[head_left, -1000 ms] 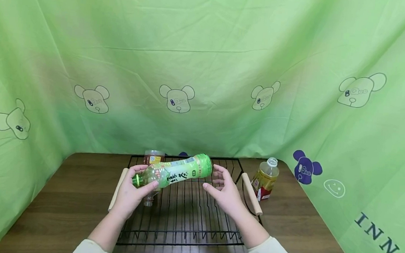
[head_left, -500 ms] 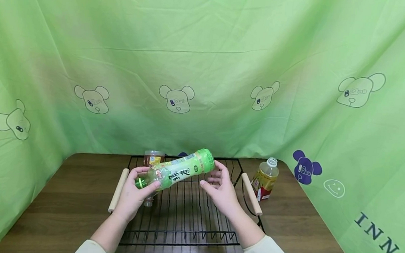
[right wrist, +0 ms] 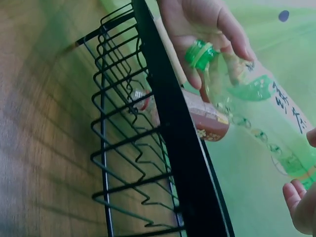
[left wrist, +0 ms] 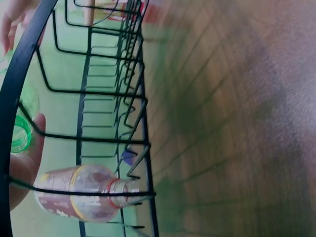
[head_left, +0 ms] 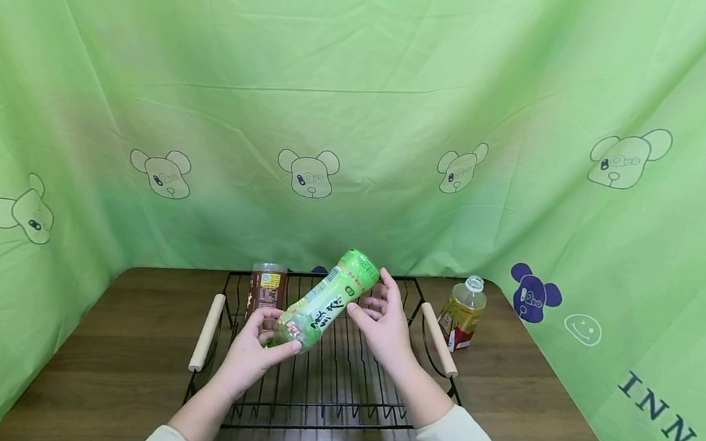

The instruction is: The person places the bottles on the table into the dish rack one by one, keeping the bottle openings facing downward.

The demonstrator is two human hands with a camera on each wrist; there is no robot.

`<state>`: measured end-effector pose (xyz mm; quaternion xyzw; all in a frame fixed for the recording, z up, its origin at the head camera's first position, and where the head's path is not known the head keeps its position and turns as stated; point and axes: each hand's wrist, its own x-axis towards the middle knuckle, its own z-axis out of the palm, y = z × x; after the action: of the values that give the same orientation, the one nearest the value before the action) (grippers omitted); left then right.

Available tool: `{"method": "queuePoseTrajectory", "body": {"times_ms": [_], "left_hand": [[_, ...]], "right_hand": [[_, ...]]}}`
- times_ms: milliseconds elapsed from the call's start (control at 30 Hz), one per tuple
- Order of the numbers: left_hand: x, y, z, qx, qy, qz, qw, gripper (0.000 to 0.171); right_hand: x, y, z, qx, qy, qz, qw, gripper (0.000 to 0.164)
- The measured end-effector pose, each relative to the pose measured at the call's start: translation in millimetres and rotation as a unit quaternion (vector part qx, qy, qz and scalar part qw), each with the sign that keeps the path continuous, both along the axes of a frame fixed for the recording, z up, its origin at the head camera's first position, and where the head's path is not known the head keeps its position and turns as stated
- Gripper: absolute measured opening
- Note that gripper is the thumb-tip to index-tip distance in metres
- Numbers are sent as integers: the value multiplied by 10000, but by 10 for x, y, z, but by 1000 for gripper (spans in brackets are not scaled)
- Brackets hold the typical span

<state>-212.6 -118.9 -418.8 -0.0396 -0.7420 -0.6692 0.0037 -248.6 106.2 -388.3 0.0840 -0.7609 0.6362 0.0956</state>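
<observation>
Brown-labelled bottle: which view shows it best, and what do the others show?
Left wrist view: the brown-labelled bottle appears from base to neck, crossed only by thin wires of the rack. Right wrist: a thick rack bar hides the bottle's middle. Head: base and some label show; the left hand hides its neck.

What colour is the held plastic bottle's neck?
Bright green bottle neck, best seen in the right wrist view.

Lower centre of frame: the left hand (head_left: 256, 352) grips the lower end of a tilted green bottle (head_left: 325, 306); the right hand (head_left: 386, 327) is at its upper end. Below: wire rack (head_left: 319, 427). Yellow-labelled bottle (head_left: 462, 314): lower right of frame.
</observation>
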Motion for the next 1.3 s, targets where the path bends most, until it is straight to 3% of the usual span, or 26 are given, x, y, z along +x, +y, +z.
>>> {"method": "queuePoseTrajectory", "body": {"times_ms": [233, 633, 967, 1300], "left_hand": [[39, 82, -9, -73, 12, -154, 9999, 57], [75, 178, 0, -297, -72, -281, 9991, 64], [94, 230, 21, -302, -134, -130, 9994, 63], [65, 146, 22, -621, 51, -255, 9977, 65]], "right_hand": [[25, -66, 38, -618, -164, 257, 9976, 93], [14, -120, 29, -411, -282, 369, 9981, 109], [1, -156, 37, -494, -396, 218, 9978, 114], [-101, -175, 107, -424, -485, 175, 9978, 112]]}}
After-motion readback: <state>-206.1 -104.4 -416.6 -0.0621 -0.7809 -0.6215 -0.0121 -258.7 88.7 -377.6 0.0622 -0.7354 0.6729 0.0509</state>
